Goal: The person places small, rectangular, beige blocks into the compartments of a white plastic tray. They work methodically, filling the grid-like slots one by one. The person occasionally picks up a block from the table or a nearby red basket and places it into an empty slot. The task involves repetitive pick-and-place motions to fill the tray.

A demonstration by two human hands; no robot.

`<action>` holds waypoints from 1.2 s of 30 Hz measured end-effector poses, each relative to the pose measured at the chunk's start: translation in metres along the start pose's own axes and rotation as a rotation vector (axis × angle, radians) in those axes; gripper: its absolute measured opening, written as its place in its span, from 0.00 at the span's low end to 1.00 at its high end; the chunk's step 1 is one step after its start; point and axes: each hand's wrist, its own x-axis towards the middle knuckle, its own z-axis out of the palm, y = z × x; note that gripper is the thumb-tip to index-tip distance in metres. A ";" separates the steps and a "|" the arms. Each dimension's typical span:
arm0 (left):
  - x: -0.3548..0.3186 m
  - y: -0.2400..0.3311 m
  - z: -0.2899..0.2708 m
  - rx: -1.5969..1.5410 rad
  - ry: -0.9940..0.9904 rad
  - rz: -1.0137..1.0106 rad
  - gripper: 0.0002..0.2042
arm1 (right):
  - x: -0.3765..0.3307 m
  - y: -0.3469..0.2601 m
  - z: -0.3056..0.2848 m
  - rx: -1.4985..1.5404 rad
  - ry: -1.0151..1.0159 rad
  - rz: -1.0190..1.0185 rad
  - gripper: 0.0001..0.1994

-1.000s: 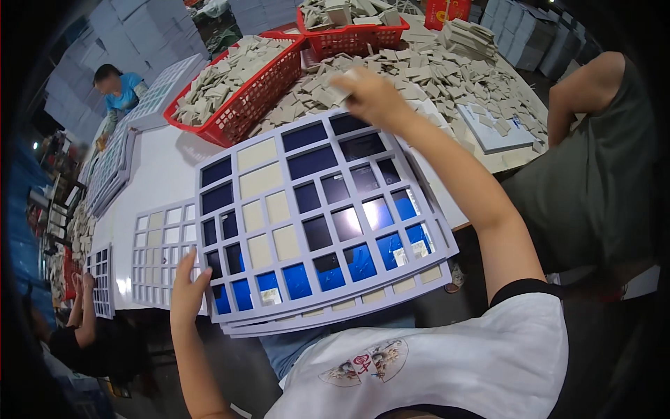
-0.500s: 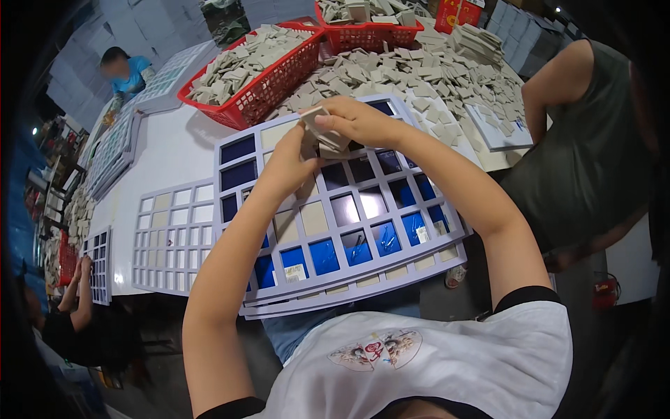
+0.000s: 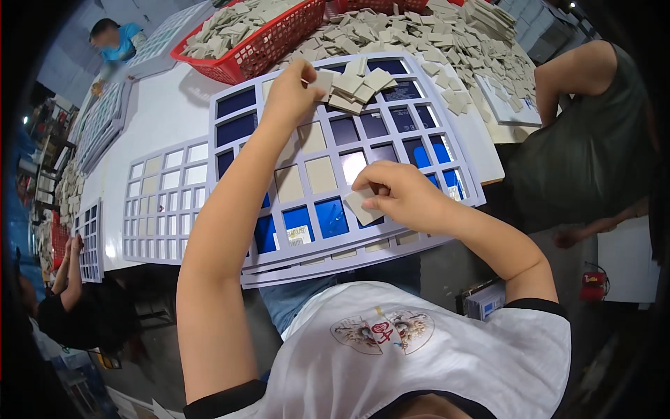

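A lavender frame divided into square openings lies before me, stacked on others like it. Some openings hold flat beige square tiles, such as one tile near its middle; others show blue or dark surfaces. My left hand pinches a beige tile at the frame's far side, beside a small heap of loose tiles. My right hand holds another beige tile by its edge, tilted over an opening in the near row. Part of that opening is hidden under the tile.
A red plastic basket full of tiles stands beyond the frame, with a broad spread of loose tiles to its right. Another gridded frame lies at left. A person in dark clothing is close on my right; others work at left.
My hands have parted. The tiles they held together now lie mostly heaped on the frame, and my right hand has come nearer with one tile. The view has shifted slightly.
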 end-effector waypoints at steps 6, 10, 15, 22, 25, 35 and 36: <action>-0.018 0.003 -0.033 -0.112 -0.006 -0.064 0.31 | -0.004 0.010 0.009 0.186 0.096 0.156 0.10; -0.065 0.023 -0.075 -0.225 -0.188 -0.150 0.23 | -0.013 0.022 0.010 -0.348 0.084 -0.311 0.07; -0.162 0.057 -0.100 -0.219 -0.337 -0.282 0.17 | -0.011 0.009 -0.003 -0.819 -0.083 -0.614 0.07; -0.199 0.070 -0.086 0.152 -0.291 -0.012 0.20 | 0.106 0.037 -0.045 -0.340 0.499 -0.342 0.14; -0.204 0.068 -0.076 0.335 -0.216 0.230 0.21 | 0.138 0.060 -0.052 -0.529 0.546 -0.199 0.19; -0.159 0.061 -0.082 0.132 -0.143 0.251 0.14 | 0.132 0.059 -0.072 -0.468 0.234 -0.227 0.14; -0.134 0.051 -0.079 0.196 -0.076 0.309 0.12 | 0.131 0.057 -0.071 -0.411 0.247 -0.189 0.14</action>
